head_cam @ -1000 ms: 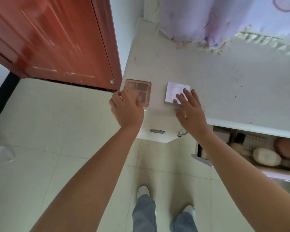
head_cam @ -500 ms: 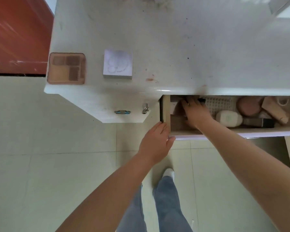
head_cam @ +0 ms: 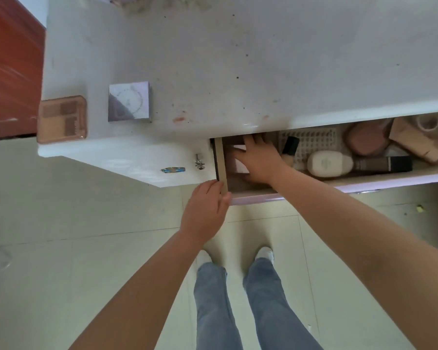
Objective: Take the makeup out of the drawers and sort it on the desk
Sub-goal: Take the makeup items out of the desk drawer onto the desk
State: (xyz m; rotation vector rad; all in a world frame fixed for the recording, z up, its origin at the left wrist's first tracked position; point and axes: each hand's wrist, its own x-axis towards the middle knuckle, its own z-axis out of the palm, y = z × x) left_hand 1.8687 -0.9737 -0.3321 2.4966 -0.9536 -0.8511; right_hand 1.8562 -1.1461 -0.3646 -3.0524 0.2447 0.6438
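The drawer (head_cam: 339, 183) stands pulled out from under the counter (head_cam: 238, 59). The right hand (head_cam: 259, 159) reaches into the drawer's left end, fingers spread flat over a pale box (head_cam: 240, 165), grasping nothing that shows. The left hand (head_cam: 204, 210) curls around the drawer's left front corner. Right of the right hand, in the drawer, lie a white bottle (head_cam: 329, 163), a dark tube (head_cam: 382, 164) and a round pink compact (head_cam: 367, 138). On the counter, left of the drawer, sit a brown palette (head_cam: 62, 120) and a silver square case (head_cam: 129, 101).
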